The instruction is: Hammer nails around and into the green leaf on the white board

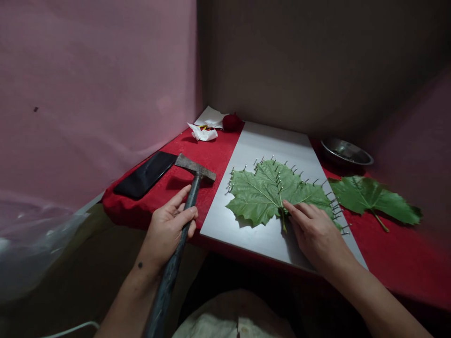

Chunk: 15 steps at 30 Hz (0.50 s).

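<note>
My left hand (171,230) is closed round the dark handle of a hammer (193,170), whose metal head is up, left of the board. A large green leaf (252,195) lies on a grey-white board (225,225). Nails (279,178) stand along the leaf's upper and right edges and down its middle vein. My right hand (313,227) rests over the leaf's lower right part, fingertips by the base of the stem. Its fingers point left and lie close together; whether a nail is between them is too small to tell.
A black phone (146,174) lies on the red cloth (225,157) at the left. Crumpled white paper (203,133) and a red object (231,122) sit behind. On the right are a metal bowl (347,152) and a second leaf (373,195).
</note>
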Available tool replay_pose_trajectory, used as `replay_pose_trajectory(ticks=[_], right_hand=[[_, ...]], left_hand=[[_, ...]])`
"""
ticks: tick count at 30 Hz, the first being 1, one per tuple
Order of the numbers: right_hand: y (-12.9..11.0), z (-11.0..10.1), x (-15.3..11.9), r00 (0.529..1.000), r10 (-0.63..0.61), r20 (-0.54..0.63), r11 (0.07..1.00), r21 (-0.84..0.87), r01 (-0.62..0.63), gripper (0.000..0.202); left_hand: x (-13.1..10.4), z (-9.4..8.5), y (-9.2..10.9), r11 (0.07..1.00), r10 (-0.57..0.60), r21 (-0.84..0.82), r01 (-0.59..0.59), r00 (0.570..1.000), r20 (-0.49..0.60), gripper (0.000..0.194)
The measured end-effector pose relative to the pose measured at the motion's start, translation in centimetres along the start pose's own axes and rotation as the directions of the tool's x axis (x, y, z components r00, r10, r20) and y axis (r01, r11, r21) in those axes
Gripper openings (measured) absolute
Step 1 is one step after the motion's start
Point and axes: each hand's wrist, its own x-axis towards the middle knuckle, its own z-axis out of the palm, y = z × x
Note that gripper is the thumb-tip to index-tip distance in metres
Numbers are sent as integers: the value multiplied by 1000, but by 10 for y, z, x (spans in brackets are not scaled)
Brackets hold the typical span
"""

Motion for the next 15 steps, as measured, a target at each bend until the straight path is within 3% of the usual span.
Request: replay_pose_trajectory(ticks=[7,9,13,15], right_hand=[[-3,-5,0,1000,16,11,1000,17,-16,39],[-2,-11,-3,999,31,-41,997,75,-28,37],[-7,-28,-22,963,86,-255,972,236,-25,36],[-18,-35,-37,959,105,-265,934,357,-3,44]], left_hand=[[-1,0,-1,998,14,56,-14,1000,0,72],[0,0,-3,997,18,69,-19,1000,8,72],[1,-2,-5,997,17,80,-18,1000,10,71],[1,-2,-5,997,9,73,-8,1000,-6,74]])
